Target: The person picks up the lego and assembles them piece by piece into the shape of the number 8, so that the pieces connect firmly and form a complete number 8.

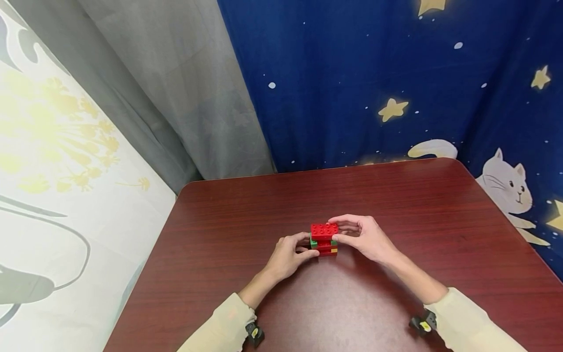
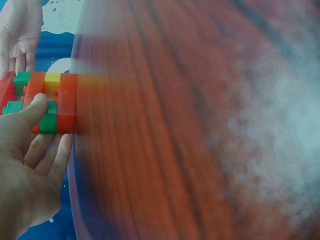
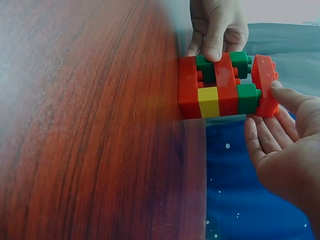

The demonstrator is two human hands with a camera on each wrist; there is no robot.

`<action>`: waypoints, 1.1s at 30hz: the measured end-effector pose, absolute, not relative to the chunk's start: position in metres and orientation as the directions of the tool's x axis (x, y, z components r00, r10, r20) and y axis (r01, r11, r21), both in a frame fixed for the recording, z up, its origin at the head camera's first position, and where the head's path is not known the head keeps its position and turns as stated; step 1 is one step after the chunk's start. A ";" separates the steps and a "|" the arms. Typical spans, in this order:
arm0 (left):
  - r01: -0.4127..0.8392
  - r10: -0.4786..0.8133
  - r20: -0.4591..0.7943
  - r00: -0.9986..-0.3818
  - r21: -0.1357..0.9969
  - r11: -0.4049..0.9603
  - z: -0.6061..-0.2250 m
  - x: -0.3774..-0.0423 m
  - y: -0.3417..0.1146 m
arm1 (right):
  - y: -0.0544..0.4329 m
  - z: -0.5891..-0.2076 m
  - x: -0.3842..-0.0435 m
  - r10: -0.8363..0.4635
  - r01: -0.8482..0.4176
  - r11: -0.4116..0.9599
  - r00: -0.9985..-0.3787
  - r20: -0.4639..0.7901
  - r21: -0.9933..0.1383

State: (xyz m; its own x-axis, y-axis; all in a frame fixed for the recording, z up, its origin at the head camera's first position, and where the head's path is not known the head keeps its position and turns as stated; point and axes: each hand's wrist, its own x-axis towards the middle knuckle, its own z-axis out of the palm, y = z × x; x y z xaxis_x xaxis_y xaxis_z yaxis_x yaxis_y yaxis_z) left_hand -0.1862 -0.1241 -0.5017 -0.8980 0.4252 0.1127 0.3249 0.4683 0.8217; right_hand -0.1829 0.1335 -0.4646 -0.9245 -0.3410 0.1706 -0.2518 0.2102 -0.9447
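A small stack of toy building bricks stands on the table, red layers alternating with green and yellow ones. My right hand (image 1: 368, 239) pinches the top red brick (image 3: 265, 86) between thumb and fingers. That brick sits slightly tilted over two green bricks (image 3: 247, 99), with a gap showing at its left-hand end. My left hand (image 1: 287, 255) holds the stack's left side, thumb near the middle red brick (image 3: 227, 85). Lower down, a yellow brick (image 3: 208, 102) and another green brick (image 3: 205, 69) lie between the middle red brick and the bottom red brick (image 3: 189, 87).
The dark red wooden table (image 1: 246, 210) extends around the stack. Behind it hang a blue star-patterned curtain (image 1: 334, 98) and a grey curtain (image 1: 184, 88). Each wrist carries a small black camera (image 1: 254, 334).
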 end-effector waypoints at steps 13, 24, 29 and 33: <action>0.318 0.422 0.106 -0.900 0.822 0.472 -0.503 -0.186 -0.124 | 0.131 -0.467 -0.182 -0.352 -0.251 0.205 -0.921 0.168 -0.946; 0.321 0.422 0.110 -0.900 0.822 0.471 -0.503 -0.186 -0.124 | 0.133 -0.468 -0.183 -0.359 -0.252 0.232 -0.920 0.158 -0.940; 0.330 0.425 0.120 -0.897 0.821 0.466 -0.504 -0.187 -0.125 | 0.133 -0.469 -0.184 -0.363 -0.262 0.237 -0.917 0.164 -0.936; 0.326 0.427 0.113 -0.897 0.822 0.467 -0.503 -0.186 -0.125 | 0.134 -0.471 -0.185 -0.363 -0.273 0.247 -0.916 0.173 -0.930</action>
